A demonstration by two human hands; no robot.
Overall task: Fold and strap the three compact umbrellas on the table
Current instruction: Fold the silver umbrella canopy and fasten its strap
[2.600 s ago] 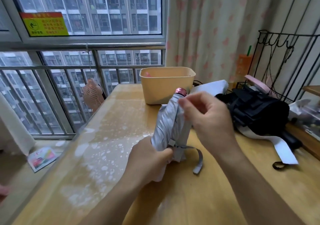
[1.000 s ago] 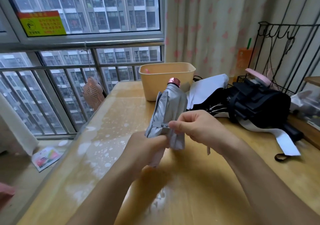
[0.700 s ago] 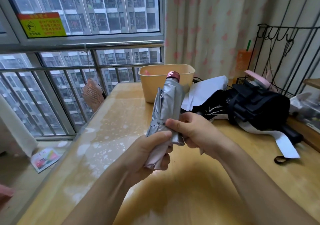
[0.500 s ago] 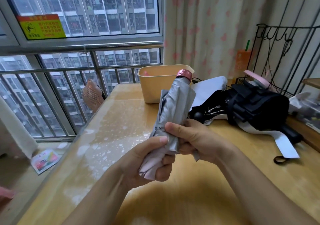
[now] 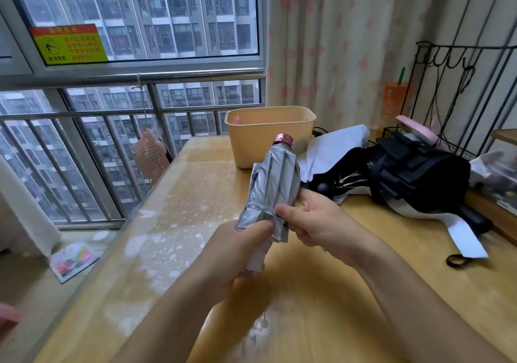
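Observation:
A folded silver umbrella (image 5: 275, 183) with a pink cap stands tilted above the wooden table (image 5: 321, 292). My left hand (image 5: 237, 250) grips its lower end, and a thin strap runs round its folds. My right hand (image 5: 310, 217) holds the umbrella at that strap, thumb pressed on the band. Behind it lies a black umbrella (image 5: 414, 175), unfolded and bunched up, with a white umbrella (image 5: 333, 150) partly under it. A white strap end (image 5: 464, 239) trails toward the right edge.
A beige plastic bin (image 5: 265, 136) stands at the table's back. A black wire rack (image 5: 458, 88) and clutter fill the right side. A pink fan (image 5: 151, 155) sits beyond the left edge by the window railing. A card (image 5: 72, 259) lies on the floor.
The loose strap has been wound round the silver umbrella and my right hand has come down from its top to the band. The umbrella tilted slightly and turned in my hands.

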